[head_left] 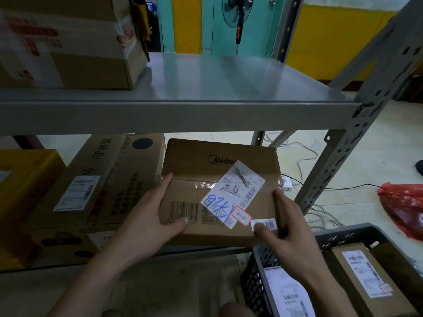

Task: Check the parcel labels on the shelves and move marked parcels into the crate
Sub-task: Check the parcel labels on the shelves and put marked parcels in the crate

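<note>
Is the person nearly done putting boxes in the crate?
Partway. Done: the dark slotted plastic crate already holds labelled parcels, like a brown cardboard one. In hand: the left hand and right hand, which also holds a pen, grip a brown Midea cardboard box with blue-marked label. Left: labelled boxes remain, such as the long brown carton.

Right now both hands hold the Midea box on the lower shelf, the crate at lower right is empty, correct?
Not quite. In the head view the left hand and right hand do hold the Midea box at the lower shelf, but the crate is not empty: it already holds labelled parcels.
</note>
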{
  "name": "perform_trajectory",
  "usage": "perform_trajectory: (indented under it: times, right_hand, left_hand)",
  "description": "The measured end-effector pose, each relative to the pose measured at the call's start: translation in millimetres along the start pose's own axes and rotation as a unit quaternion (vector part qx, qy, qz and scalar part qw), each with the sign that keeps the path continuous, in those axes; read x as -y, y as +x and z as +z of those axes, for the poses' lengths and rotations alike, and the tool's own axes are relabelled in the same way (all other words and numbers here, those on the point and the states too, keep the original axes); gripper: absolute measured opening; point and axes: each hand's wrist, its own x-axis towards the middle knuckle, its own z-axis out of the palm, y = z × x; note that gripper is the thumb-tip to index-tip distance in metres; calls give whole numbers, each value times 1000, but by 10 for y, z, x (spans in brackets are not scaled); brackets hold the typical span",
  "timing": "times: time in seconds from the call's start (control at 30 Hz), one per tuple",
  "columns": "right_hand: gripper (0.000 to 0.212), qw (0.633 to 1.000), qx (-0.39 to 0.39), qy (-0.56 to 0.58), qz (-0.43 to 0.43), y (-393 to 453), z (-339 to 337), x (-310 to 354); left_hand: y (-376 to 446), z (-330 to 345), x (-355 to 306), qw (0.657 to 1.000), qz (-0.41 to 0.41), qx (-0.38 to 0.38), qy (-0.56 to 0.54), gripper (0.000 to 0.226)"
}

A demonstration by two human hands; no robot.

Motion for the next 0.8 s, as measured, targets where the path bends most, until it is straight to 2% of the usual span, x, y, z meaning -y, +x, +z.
perform_trajectory:
  times: [0.53, 0.8]
  right_hand:
    - [84, 999, 5, -35, 10, -99, -97, 110]
    - [86, 998, -5, -61, 25, -146, -270, 353]
  left_hand:
    - [-124, 63, 28, 1000, -2, 6, -4, 105]
    - [-97, -103, -122, 999, 9, 41, 16, 103]
